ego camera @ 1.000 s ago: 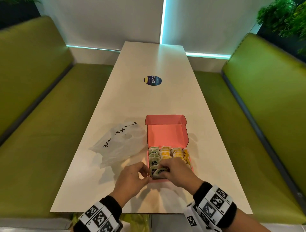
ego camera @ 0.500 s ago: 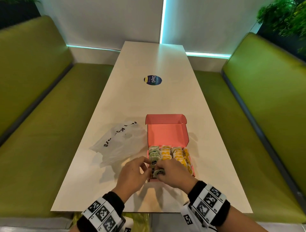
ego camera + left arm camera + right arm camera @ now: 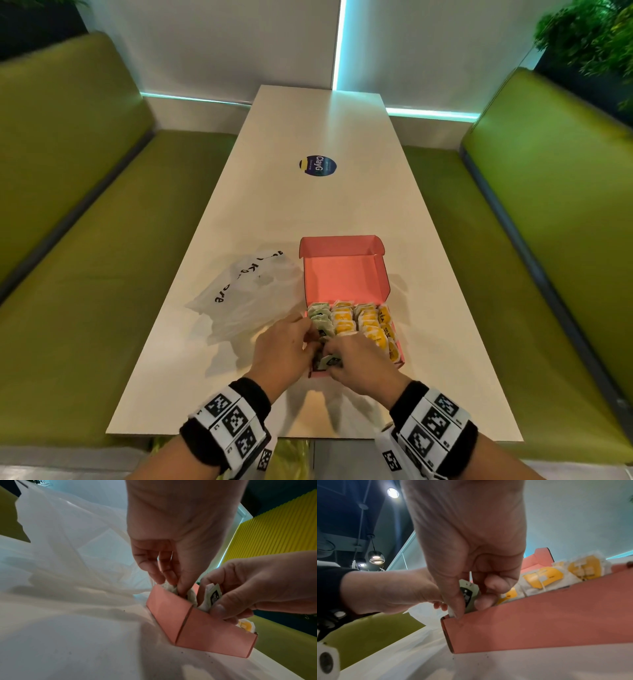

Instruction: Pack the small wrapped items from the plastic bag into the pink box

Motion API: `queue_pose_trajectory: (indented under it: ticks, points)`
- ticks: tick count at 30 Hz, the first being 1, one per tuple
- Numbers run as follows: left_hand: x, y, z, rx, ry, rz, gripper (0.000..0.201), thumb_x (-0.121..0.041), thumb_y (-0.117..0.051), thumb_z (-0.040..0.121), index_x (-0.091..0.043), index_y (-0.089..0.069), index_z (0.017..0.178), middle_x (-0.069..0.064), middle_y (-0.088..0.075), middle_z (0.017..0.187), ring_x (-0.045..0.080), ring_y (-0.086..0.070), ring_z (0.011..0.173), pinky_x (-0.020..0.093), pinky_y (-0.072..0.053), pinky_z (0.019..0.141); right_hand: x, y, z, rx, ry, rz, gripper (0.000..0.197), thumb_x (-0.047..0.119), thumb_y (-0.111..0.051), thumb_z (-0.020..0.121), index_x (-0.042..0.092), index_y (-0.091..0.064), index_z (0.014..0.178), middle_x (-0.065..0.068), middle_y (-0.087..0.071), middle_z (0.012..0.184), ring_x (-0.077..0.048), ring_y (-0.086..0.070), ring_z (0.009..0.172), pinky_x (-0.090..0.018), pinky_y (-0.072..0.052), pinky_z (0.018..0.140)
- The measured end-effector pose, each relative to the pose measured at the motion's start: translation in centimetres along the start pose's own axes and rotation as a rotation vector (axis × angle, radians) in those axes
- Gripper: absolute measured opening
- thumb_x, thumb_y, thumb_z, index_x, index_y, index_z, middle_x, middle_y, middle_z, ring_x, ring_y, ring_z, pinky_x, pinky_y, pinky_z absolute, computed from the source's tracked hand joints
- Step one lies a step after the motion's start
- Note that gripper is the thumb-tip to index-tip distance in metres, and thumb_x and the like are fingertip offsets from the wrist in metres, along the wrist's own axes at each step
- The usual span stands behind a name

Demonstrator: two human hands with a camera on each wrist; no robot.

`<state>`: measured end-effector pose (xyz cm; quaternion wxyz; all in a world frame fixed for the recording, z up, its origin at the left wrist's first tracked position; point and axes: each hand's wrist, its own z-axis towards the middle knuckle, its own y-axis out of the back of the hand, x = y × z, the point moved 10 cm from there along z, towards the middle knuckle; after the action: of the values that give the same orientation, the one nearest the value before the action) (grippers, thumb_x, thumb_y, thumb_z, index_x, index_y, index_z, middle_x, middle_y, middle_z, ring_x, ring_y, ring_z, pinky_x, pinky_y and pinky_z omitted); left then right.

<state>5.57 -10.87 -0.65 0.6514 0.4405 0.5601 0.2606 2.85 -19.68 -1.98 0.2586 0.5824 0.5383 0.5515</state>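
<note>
The pink box (image 3: 344, 274) lies open on the white table (image 3: 318, 212), its base full of rows of green and yellow wrapped packets (image 3: 363, 325). At the box's near left corner my right hand (image 3: 359, 365) pinches a green-and-white packet (image 3: 329, 361) between thumb and fingers, half sunk into the box (image 3: 539, 622); the same packet (image 3: 468, 595) shows in the right wrist view. My left hand (image 3: 284, 349) has thumb and fingertips down among the green packets (image 3: 170, 588) in that corner, holding them back. The white plastic bag (image 3: 246, 298) lies flat to the left of the box.
A round dark sticker (image 3: 317, 165) sits mid-table beyond the box. Green benches (image 3: 85, 274) run along both sides of the table. The table's near edge (image 3: 308, 437) is just under my wrists.
Both hands have drawn closer together over the box's near left corner. My left hand has moved from beside the box in among the green packets, and the held packet sits lower.
</note>
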Motion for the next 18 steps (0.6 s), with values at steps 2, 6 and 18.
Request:
queue_pose_trajectory:
  ticks: [2,6,18]
  points:
    - [0.0,0.7,0.1,-0.063,-0.007,-0.027,0.01,-0.029,-0.062,0.083,-0.022,-0.064,0.091,-0.011,-0.058,0.097,0.013,-0.057,0.089,0.024,-0.035,0.063,0.1,-0.1,0.0,0.004,0.009,-0.013,0.02,0.016,-0.052,0.082,0.014,-0.065,0.098,-0.015,-0.063,0.098,-0.031,-0.057,0.094,-0.027,-0.033,0.064]
    - [-0.1,0.7,0.1,-0.07,-0.026,-0.031,0.01,-0.029,-0.061,0.082,-0.023,-0.064,0.09,-0.011,-0.059,0.096,0.013,-0.057,0.089,0.025,-0.037,0.062,0.3,-0.4,0.0,0.027,0.01,-0.051,0.02,0.016,-0.051,0.083,0.011,-0.062,0.098,-0.014,-0.062,0.102,-0.031,-0.055,0.097,-0.027,-0.031,0.065]
    - [0.2,1.2,-0.5,-0.19,-0.154,-0.224,0.027,-0.016,-0.071,0.078,-0.022,-0.066,0.104,-0.009,-0.054,0.102,0.004,-0.047,0.072,0.02,-0.042,0.06,-0.2,1.1,0.0,-0.12,-0.009,0.141,0.021,0.01,-0.051,0.081,0.014,-0.066,0.095,-0.008,-0.068,0.096,-0.024,-0.06,0.09,-0.025,-0.034,0.065]
